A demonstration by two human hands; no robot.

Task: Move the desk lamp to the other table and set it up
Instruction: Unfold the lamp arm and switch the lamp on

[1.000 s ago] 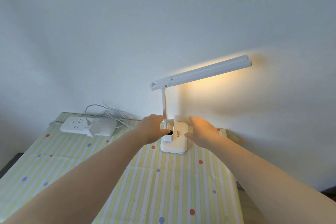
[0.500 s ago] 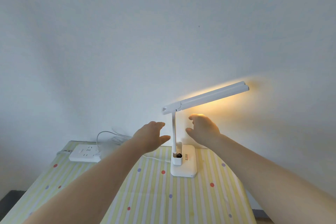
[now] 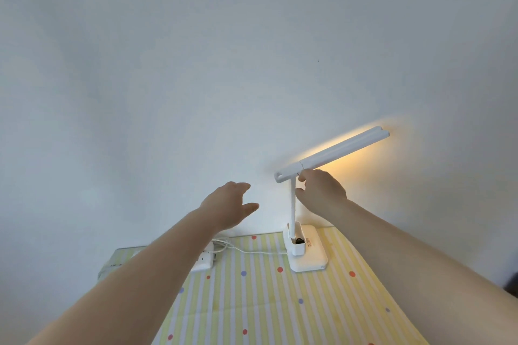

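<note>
Head view
Desk lamp (image 3: 294, 204): white, it stands upright on the tabletop (image 3: 252, 302) near the far edge, close to the pale wall (image 3: 196, 64).
Lamp base (image 3: 309, 253): flat and rounded, it sits on the striped, dotted cloth, with a small cup-like holder at the foot of the stem.
Lamp head (image 3: 336, 155): a long double bar, lit, tilted up toward the right; it casts a warm glow on the wall behind it.
Right hand (image 3: 322, 190): raised beside the stem just below the hinge; its forefinger tip touches the underside of the lamp head near the joint, and its thumb lies just beside the stem.
Right grip: narrow, with finger and thumb loosely curved and closed round nothing.
Left hand (image 3: 227, 204): in the air left of the lamp, well apart from it, touching nothing.
Left grip: wide, with the fingers spread and relaxed and the thumb pointing toward the lamp.
Power strip (image 3: 203, 260): white, it lies on the tabletop at the far left, partly hidden by the left forearm.
Cable (image 3: 252, 251): thin and white, it runs across the cloth from the power strip to the lamp base.
</note>
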